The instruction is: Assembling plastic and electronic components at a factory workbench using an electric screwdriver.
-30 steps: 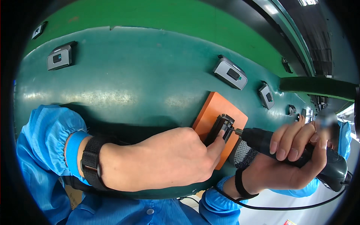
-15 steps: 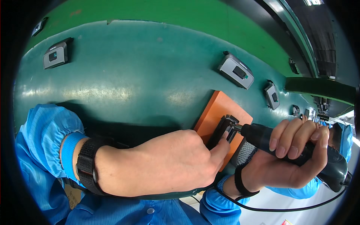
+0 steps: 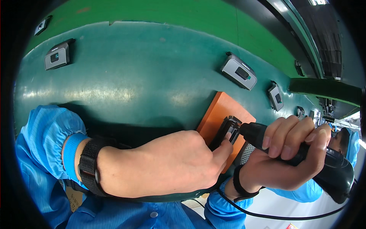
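Observation:
A small black plastic housing [image 3: 230, 121] lies tilted on an orange block [image 3: 214, 110] at the right of the table. My left hand [image 3: 187, 162] presses and steadies it, thumb on its inner side and the other fingers curled out of sight. In my right hand [image 3: 272, 170] is a black electric screwdriver [image 3: 252, 132], held from the side with fingers wrapped round its body. Its nose points left and meets the upper end of the housing. The bit is barely visible, and I cannot make out a screw.
Grey-and-black devices stand on the green table, one [image 3: 239, 72] beyond the block, another [image 3: 275, 97] farther right, a third [image 3: 57, 57] at far left. A black cable [image 3: 293, 218] loops below my right hand. Another person in a blue cap [image 3: 352, 143] is at the right edge.
My right hand and the screwdriver have shifted left, closer to the housing, so less of the bit shows. My left hand stays nearly still on the housing.

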A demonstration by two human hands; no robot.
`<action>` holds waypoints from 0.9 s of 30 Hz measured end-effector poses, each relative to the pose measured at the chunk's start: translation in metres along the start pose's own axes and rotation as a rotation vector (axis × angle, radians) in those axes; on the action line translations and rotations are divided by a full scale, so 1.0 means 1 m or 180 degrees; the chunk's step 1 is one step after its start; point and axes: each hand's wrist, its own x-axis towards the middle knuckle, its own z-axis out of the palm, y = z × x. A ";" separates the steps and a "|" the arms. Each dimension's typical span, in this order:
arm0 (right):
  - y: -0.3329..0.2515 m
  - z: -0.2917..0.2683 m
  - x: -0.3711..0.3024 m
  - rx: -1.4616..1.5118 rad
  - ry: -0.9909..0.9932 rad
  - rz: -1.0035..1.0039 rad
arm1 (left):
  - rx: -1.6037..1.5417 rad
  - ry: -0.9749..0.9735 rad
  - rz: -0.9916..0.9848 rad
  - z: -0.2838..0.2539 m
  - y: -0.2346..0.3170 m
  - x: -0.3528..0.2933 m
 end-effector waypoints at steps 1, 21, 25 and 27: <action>0.002 0.000 -0.001 -0.0104 -0.0130 -0.0111 | 0.0025 -0.0009 -0.0010 0.000 0.000 0.000; -0.077 -0.098 -0.027 0.0514 0.0361 -0.0526 | -0.0057 0.0082 0.0360 -0.020 -0.016 0.013; -0.077 -0.098 -0.037 0.0621 0.0480 -0.0555 | -0.1062 0.0535 0.0502 -0.024 -0.025 0.023; -0.082 -0.097 -0.039 0.0723 0.0511 -0.0582 | -0.1958 0.1243 0.0215 -0.029 -0.021 0.021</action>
